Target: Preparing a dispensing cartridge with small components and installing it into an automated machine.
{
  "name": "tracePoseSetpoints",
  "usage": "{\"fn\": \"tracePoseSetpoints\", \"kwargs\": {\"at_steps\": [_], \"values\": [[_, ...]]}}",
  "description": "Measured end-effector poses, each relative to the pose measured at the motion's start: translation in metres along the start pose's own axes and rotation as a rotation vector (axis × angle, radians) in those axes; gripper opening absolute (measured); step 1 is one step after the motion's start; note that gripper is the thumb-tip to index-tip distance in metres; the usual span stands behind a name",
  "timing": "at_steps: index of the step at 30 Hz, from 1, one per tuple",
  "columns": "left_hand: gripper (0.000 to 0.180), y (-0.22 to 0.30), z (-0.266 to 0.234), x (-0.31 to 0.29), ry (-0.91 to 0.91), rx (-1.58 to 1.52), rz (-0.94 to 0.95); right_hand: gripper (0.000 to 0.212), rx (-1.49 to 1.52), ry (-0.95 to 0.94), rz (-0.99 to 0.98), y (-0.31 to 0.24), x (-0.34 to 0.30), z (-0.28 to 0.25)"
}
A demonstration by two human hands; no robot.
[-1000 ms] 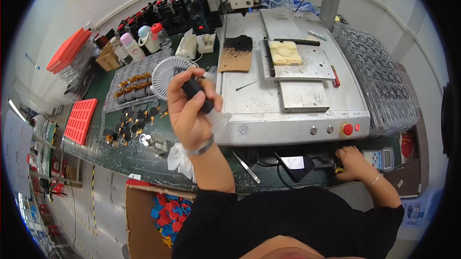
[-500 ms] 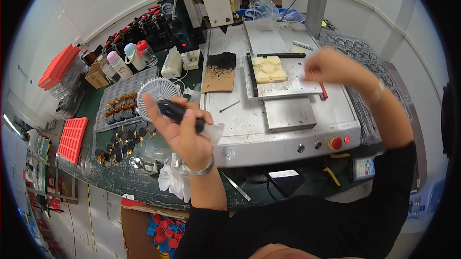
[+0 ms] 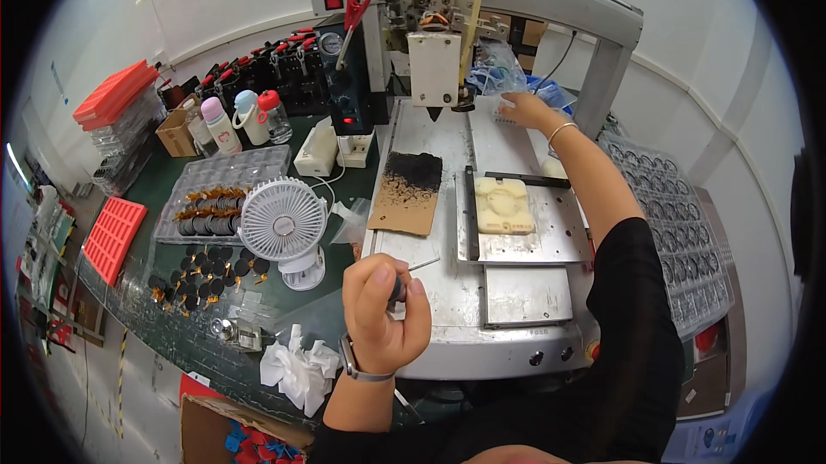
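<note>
My left hand (image 3: 385,313) is held above the front edge of the machine bed. Its fingers curl round a dark object (image 3: 397,289), mostly hidden in the grip. Far across the bed, my right hand (image 3: 527,113) reaches down with its fingertips together at a small pale perforated block; whatever they pinch is too small to make out. Between the hands, a cream-coloured moulded block (image 3: 503,206) with a round recess lies on a metal fixture plate (image 3: 551,245) against black rails. A thin metal rod (image 3: 424,264) lies on the bed just beyond my left hand.
A dispensing head (image 3: 434,68) hangs over the bed. Cardboard (image 3: 404,219) with black granules lies left of the fixture. A white fan (image 3: 284,223), black discs (image 3: 202,270) and crumpled tissue (image 3: 301,369) occupy the green table. Clear trays (image 3: 662,206) stand right.
My right hand has reached away to the far part of the bed. My left hand has moved right and turned, hiding most of the black object it holds. The view has shifted.
</note>
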State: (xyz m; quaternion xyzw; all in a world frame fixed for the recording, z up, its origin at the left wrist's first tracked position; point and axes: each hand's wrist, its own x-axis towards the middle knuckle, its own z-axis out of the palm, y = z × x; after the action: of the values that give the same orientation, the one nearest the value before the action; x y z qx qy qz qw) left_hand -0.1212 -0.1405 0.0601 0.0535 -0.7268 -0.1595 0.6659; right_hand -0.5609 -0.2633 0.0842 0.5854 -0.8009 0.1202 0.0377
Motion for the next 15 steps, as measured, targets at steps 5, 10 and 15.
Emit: {"fn": "tracePoseSetpoints", "kwargs": {"at_steps": [5, 10, 15], "values": [[0.075, -0.005, 0.003, -0.006, 0.002, -0.018, -0.048, 0.043, -0.005, 0.186, -0.109, 0.015, 0.011, 0.001], [0.077, 0.001, -0.003, -0.005, -0.102, 0.056, -0.087, 0.030, -0.109, 0.305, 0.009, 0.081, 0.011, -0.012], [0.077, 0.002, 0.001, 0.000, -0.132, 0.081, -0.046, 0.034, -0.348, 0.260, 0.133, 0.143, -0.007, 0.016]]}}
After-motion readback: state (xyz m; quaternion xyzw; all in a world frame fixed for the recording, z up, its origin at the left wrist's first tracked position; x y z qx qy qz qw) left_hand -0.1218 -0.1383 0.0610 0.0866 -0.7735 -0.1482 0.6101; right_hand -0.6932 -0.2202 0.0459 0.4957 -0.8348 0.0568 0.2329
